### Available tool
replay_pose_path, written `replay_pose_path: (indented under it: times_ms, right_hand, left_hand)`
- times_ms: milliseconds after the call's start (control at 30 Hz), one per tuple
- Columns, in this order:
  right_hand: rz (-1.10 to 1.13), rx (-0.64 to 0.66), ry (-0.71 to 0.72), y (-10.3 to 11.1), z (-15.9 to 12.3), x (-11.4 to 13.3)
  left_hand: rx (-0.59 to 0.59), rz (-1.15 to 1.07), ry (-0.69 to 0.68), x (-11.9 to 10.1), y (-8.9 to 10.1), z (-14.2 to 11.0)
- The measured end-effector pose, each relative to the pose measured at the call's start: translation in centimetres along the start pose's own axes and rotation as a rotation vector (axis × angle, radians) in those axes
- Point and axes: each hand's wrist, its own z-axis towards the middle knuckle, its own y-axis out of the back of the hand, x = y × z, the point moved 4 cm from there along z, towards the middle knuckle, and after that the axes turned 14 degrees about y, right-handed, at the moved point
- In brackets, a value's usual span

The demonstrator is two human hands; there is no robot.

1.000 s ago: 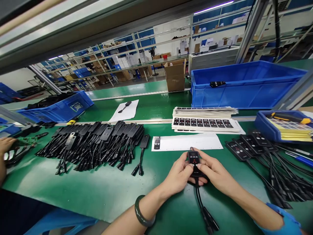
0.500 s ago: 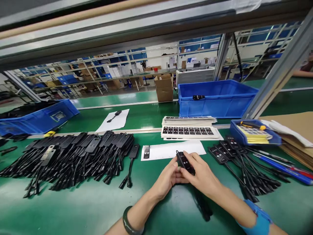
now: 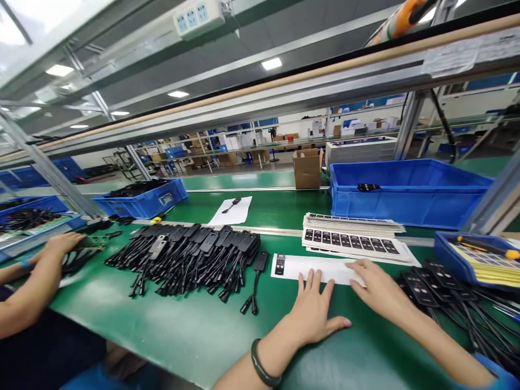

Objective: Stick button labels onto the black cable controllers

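Note:
My left hand (image 3: 314,311) lies flat and open on the green bench, fingertips at the near edge of a white sticker backing strip (image 3: 317,267) that carries one black sticker (image 3: 280,264) at its left end. My right hand (image 3: 376,290) rests palm down with fingers spread over the strip's right end, beside a row of finished black controllers with cables (image 3: 430,284). Neither hand holds anything. A single unlabelled black controller with cable (image 3: 257,277) lies just left of the strip.
A big heap of black controllers (image 3: 190,254) fills the left of the bench. Stacked sticker sheets (image 3: 351,238) lie behind the strip, a blue crate (image 3: 406,192) further back, a small blue tray (image 3: 475,262) at right. A co-worker's arm (image 3: 36,276) works at far left.
The controller that both hands held is gone from them and has joined the row at right. Both hands now lie open by the white strip. The camera has tilted up.

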Motion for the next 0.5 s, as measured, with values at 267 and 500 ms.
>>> replay_pose_path:
  times_ms: [267,500]
  right_hand:
    - [0.334,0.042,0.118,-3.6,11.6,8.0]
    - [0.301,0.063,0.069,-6.0,14.3,10.6]
  left_hand:
    - [-0.04,-0.096,-0.038,0.3,0.4,-0.2]
    - [0.018,-0.153,-0.162,-0.5,2.2,-2.0]
